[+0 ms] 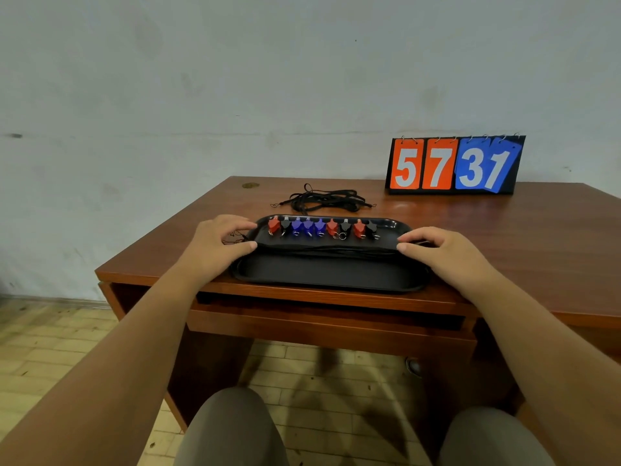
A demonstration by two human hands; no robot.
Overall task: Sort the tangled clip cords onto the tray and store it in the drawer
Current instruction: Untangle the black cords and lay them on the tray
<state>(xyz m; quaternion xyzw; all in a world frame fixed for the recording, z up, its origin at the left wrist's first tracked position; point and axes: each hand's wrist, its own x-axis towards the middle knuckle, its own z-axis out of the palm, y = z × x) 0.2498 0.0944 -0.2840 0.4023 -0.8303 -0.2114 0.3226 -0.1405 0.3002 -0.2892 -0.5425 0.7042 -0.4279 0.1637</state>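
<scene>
Black tray near the counter's front edge, its near side lying over a second tray of the same black. The left hand grips its left end between thumb and fingers — the right hand grips the right end likewise. Red, black and blue clips stand in a row along its far side, black cords laid across before them. A tangle of loose cords lies behind it on the counter. The drawer sits just under the front edge; a flip scoreboard stands at the far right.
</scene>
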